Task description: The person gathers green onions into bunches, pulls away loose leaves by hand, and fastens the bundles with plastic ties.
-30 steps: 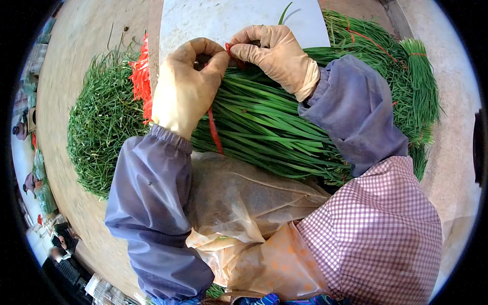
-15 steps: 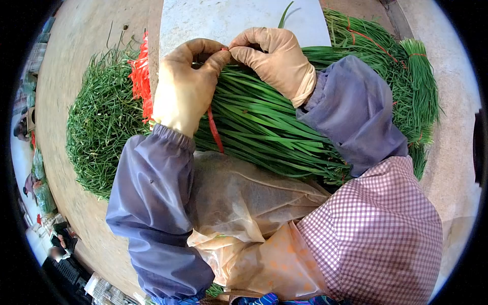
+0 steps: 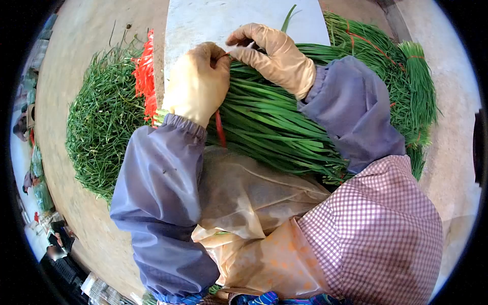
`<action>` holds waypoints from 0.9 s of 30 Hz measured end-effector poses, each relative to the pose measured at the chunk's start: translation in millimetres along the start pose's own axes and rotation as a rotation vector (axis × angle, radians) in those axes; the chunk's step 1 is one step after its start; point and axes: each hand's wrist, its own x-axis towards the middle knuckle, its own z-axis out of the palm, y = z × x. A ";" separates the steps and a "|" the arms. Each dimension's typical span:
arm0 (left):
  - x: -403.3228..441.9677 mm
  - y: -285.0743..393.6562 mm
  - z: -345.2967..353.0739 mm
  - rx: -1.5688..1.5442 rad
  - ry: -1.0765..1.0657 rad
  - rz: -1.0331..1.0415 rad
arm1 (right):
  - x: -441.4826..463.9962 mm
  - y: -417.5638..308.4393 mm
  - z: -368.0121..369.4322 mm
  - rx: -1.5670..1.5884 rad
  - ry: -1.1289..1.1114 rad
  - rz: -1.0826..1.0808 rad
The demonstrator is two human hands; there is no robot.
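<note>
Far out to the left of the grip, past the floor, stand greenish plastic bags (image 3: 43, 195), too small to show what is in them. Nearer, below the grip, a cloudy plastic sheet (image 3: 244, 188) lies over the person's lap, with orange-spotted plastic (image 3: 274, 264) beneath it.

The left hand (image 3: 198, 79), in a pale rubber glove, bends over at the wrist with its knuckles up, thumb and forefinger pinched together on a thin red tie (image 3: 223, 55). The right hand (image 3: 278, 61), gloved too, reaches in from the other side, palm side turned toward the left hand, fingers curled. Its thumb and forefinger stand slightly apart, the thumb's tip close beside the pinched tie; whether it touches the tie cannot be told.

The bundle of long green leaves (image 3: 284, 114) lies directly under and to the right of the grip, its pale ends showing by the left wrist. A red band (image 3: 220, 129) crosses it below the left hand. Behind the grip is a white board (image 3: 244, 20) with one loose leaf (image 3: 288, 18). Red strips (image 3: 146, 76) hang just left of the left hand, beside a heap of greens (image 3: 104, 122). More banded bundles (image 3: 421, 84) lie to the right of the right hand.
</note>
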 end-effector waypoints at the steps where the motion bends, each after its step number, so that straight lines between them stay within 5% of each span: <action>1: -2.0 -0.3 -0.3 -0.025 -0.006 -0.022 | -0.4 -1.1 -1.2 -0.012 -0.031 -0.045; 8: 2.3 -4.1 4.1 0.070 0.012 0.068 | -2.5 9.1 5.5 0.164 -0.069 0.204; 11: -6.0 -6.0 -12.7 -0.466 0.048 -0.043 | 0.2 9.2 3.6 0.243 -0.026 0.292; 13: -29.6 -1.9 -42.2 -0.681 0.322 0.008 | -0.7 2.7 0.8 0.211 -0.066 0.324; 15: -58.8 -12.0 -59.8 -0.571 0.736 0.058 | -0.6 1.5 2.1 0.232 -0.040 0.347; 16: -77.9 -18.6 -72.2 -0.499 0.755 0.019 | -0.3 1.9 1.2 0.231 -0.037 0.351; 21: -139.6 -14.7 -76.8 -0.501 0.050 -0.213 | 0.3 -1.0 1.6 0.259 -0.043 0.424; 23: -123.9 -9.4 -64.4 -0.244 -0.027 -0.067 | -1.0 0.2 4.8 0.304 -0.043 0.436; 27: -93.3 -11.5 -34.0 -0.642 -0.178 -0.130 | 0.2 -2.8 1.6 0.330 -0.044 0.417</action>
